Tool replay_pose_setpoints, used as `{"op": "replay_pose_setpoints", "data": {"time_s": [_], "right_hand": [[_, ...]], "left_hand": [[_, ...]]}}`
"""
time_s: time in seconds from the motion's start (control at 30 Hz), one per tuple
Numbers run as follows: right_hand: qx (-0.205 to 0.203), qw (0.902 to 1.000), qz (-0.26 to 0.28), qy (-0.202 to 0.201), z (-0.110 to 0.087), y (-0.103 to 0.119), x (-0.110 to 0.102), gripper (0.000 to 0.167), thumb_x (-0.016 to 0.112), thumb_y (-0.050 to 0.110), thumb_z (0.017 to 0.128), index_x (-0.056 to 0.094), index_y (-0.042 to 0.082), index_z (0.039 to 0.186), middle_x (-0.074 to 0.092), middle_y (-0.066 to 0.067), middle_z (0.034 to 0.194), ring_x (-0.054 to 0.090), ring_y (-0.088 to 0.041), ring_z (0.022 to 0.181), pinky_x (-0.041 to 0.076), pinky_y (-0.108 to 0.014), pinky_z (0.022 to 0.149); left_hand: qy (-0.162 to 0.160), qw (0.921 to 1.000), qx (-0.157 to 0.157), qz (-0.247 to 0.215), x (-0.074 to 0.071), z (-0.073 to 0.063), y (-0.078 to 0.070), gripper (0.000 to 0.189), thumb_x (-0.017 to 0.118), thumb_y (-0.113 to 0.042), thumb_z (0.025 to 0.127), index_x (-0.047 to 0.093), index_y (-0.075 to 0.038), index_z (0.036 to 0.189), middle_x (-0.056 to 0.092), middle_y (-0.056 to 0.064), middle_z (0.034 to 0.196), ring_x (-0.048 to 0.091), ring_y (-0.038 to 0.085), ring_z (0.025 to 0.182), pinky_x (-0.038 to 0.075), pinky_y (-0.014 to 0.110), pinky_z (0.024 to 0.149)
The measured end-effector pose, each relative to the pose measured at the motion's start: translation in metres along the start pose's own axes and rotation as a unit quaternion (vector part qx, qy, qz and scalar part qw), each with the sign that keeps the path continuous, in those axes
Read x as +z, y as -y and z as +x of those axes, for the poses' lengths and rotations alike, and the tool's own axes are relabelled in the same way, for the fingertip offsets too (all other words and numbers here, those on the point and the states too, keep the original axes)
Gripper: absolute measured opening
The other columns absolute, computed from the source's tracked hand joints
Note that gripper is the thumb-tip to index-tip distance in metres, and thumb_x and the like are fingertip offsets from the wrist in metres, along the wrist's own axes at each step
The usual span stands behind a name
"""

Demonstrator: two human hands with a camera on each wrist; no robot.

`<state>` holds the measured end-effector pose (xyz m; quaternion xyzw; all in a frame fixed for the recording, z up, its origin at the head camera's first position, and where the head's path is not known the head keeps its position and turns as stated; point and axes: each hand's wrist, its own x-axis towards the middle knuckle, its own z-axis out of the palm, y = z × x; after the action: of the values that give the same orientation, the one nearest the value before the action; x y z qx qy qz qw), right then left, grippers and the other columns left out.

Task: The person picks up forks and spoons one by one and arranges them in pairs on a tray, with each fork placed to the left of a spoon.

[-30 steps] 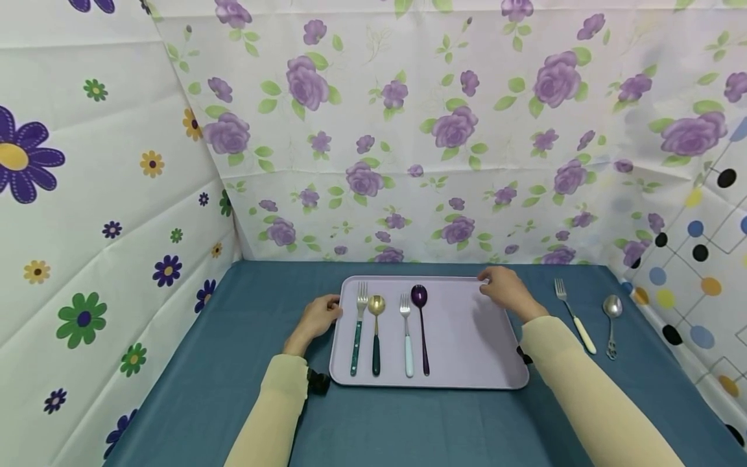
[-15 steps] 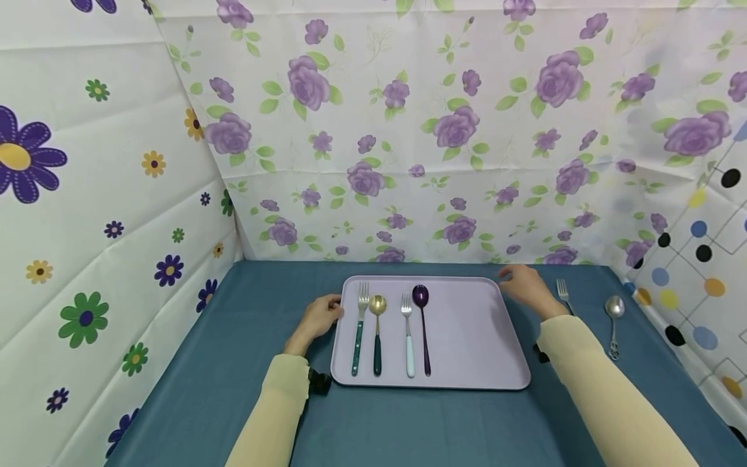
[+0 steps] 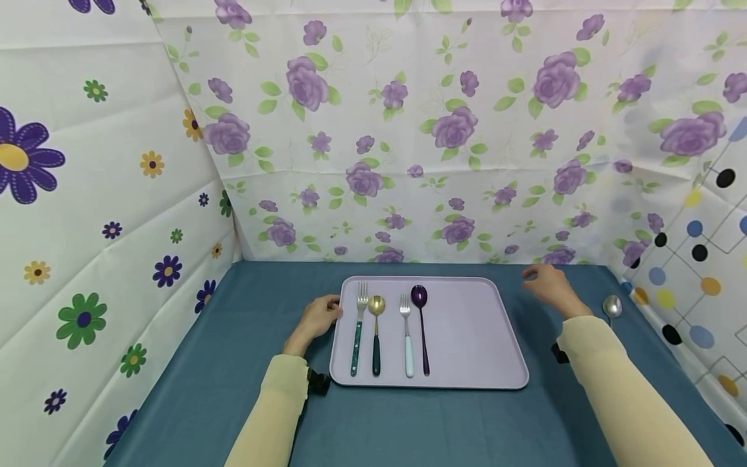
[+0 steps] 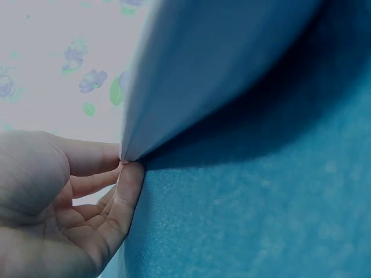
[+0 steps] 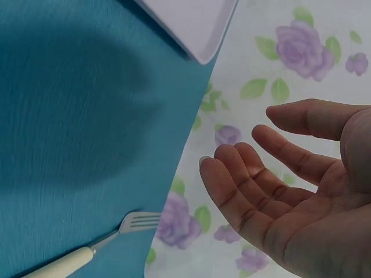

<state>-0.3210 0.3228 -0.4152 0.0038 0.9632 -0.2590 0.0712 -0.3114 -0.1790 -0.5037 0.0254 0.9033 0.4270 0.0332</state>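
My left hand (image 3: 318, 316) pinches the left edge of a pale lilac tray (image 3: 467, 331) between thumb and finger, with the tray's rim (image 4: 136, 124) at the fingertips in the left wrist view. On the tray lie a green-handled fork (image 3: 356, 334), a gold spoon with a dark green handle (image 3: 376, 337), a fork with a pale mint handle (image 3: 408, 344) and a purple spoon (image 3: 423, 324). My right hand (image 3: 551, 288) hovers right of the tray, fingers loosely bent and holding nothing. Below it in the right wrist view lies a cream-handled fork (image 5: 66, 263), hidden by the arm in the head view.
A silver spoon (image 3: 611, 307) lies at the far right, its handle covered by my right sleeve (image 3: 613, 370). Blue cloth (image 3: 420, 425) covers the table. Flowered sheets (image 3: 408, 130) rise behind it and at the left, with a dotted sheet (image 3: 694, 292) at the right.
My right hand has let go of the tray's far right corner and moved right, over the cream-handled fork. The left hand stays at the tray's left edge.
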Motion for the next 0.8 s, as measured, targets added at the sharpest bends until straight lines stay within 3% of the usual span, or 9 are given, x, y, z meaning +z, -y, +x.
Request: {"op": "replay_pose_setpoints", "data": {"time_s": [0.2,0.47,0.8], "right_hand": [[0.007,0.9999,0.013,-0.003,-0.001,-0.010,-0.007,0.044,0.056,0.015,0.101,0.056,-0.011,0.137,0.059,-0.038,0.131,0.069,-0.038,0.089,0.057,-0.039,0.069],[0.018,0.9998,0.010,-0.007,-0.005,-0.023,-0.012,0.046,0.055,0.016,0.102,0.054,-0.012,0.139,0.054,-0.040,0.135,0.066,-0.044,0.099,0.057,-0.042,0.072],[0.017,0.9995,0.018,-0.018,-0.015,-0.040,-0.022,0.047,0.054,0.016,0.102,0.053,-0.014,0.138,0.053,-0.042,0.133,0.066,-0.032,0.082,0.057,-0.044,0.070]], "left_hand": [[0.000,1.0000,0.000,-0.002,0.000,-0.002,-0.001,0.044,0.060,-0.009,0.103,0.056,0.007,0.143,0.069,0.015,0.110,0.067,0.026,0.097,0.055,0.045,0.090],[0.001,1.0000,-0.002,-0.002,0.000,-0.003,-0.001,0.044,0.060,-0.009,0.103,0.056,0.007,0.144,0.069,0.016,0.111,0.067,0.027,0.099,0.055,0.046,0.091],[-0.003,1.0000,-0.003,-0.001,-0.001,-0.002,0.000,0.044,0.060,-0.010,0.103,0.056,0.006,0.144,0.068,0.015,0.109,0.065,0.026,0.097,0.054,0.046,0.090]]}}
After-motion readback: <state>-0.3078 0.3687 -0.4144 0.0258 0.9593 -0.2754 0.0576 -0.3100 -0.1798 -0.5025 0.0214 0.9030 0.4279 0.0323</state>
